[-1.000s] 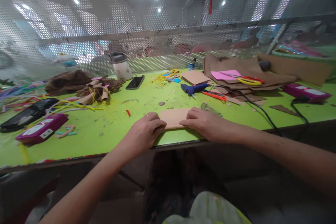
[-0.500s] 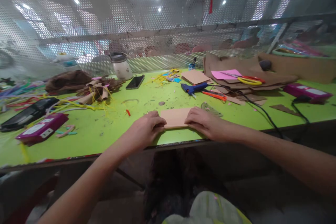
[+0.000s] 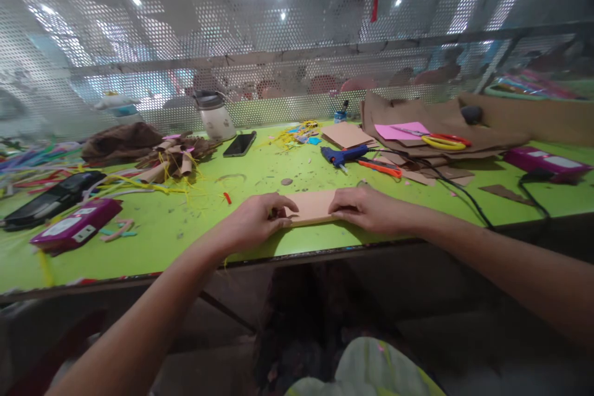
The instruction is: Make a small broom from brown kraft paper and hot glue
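Note:
A small piece of brown paper (image 3: 310, 205) lies near the table's front edge, with a fold along its near side. My left hand (image 3: 260, 218) is closed at its left end, thumb at the near edge and index finger bent over the top. At the right end, my right hand (image 3: 366, 209) pinches the folded edge between thumb and fingers. Beyond the paper lie a blue glue gun (image 3: 343, 156) and an orange cutter (image 3: 380, 168).
Brown paper sheets (image 3: 492, 127), a pink sheet (image 3: 394, 130) and scissors (image 3: 445, 141) lie at back right. Left are a phone (image 3: 240, 145), a jar (image 3: 216, 119), rolled paper scraps (image 3: 174, 159) and a purple power strip (image 3: 77, 226). A black cord (image 3: 457, 189) crosses the right side.
The paper's near edge now looks folded up and its visible surface is narrower. My left index finger and thumb have spread a little; my right hand has shifted slightly up.

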`<state>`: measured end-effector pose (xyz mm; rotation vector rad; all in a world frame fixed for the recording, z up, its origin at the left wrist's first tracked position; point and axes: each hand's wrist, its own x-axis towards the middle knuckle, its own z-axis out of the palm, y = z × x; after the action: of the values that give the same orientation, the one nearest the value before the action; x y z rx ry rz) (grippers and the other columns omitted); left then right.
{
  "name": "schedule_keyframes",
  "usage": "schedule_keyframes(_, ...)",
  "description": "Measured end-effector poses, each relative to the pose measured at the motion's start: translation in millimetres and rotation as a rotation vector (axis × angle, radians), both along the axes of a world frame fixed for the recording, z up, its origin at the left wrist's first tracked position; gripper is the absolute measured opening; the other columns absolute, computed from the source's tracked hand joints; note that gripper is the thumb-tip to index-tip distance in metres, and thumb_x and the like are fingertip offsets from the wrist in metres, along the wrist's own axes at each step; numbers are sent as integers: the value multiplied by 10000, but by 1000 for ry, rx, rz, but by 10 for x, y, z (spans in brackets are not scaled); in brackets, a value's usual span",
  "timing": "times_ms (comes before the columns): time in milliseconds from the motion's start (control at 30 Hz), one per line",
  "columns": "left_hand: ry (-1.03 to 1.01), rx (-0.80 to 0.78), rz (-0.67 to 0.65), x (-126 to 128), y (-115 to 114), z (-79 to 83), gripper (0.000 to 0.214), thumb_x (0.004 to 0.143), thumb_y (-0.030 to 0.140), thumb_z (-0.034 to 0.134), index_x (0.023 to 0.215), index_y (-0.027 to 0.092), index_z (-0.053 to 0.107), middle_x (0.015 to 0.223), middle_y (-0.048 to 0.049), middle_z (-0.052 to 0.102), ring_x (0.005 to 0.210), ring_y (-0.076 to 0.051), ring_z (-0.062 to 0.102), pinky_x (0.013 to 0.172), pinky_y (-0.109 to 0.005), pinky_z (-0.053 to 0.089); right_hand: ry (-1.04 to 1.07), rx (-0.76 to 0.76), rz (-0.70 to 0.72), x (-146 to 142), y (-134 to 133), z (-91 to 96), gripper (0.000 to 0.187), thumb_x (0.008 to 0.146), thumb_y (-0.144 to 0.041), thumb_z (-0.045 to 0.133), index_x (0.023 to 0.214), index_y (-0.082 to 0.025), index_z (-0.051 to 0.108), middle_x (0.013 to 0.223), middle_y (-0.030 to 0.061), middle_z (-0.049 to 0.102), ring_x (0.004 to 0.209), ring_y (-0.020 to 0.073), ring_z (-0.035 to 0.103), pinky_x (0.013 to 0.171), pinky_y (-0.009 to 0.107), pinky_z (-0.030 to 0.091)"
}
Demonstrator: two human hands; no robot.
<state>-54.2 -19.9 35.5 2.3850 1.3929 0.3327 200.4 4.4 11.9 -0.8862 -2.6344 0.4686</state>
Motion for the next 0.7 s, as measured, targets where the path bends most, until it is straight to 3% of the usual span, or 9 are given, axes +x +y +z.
schedule_keyframes(167,53,125,-63,-12,-1,-62,202,836,196,575,935,215,749,818,-39,643,741,-140,586,664,-236,427,-18,-6,-23,2,28,25,213,883,-217,501,911,-145,699,872,76,689,756,167,583,687,261,393)
schedule_keyframes(500,87,206,-57,-31,-51,-133,240,874,192,543,1019,205,733,845,-53,624,762,-154,583,677,-250,446,-10,-2,-48,2,77,23,236,854,-220,516,850,-122,732,794,79,703,703,162,590,639,246,372)
schedule_keyframes(700,139,338,-44,7,-153,-183,266,904,198,489,1036,202,719,895,-71,617,851,-194,566,711,-288,452,-33,-9,-56,11,61,38,263,862,-257,497,873,-130,728,826,78,711,725,170,591,650,251,369)
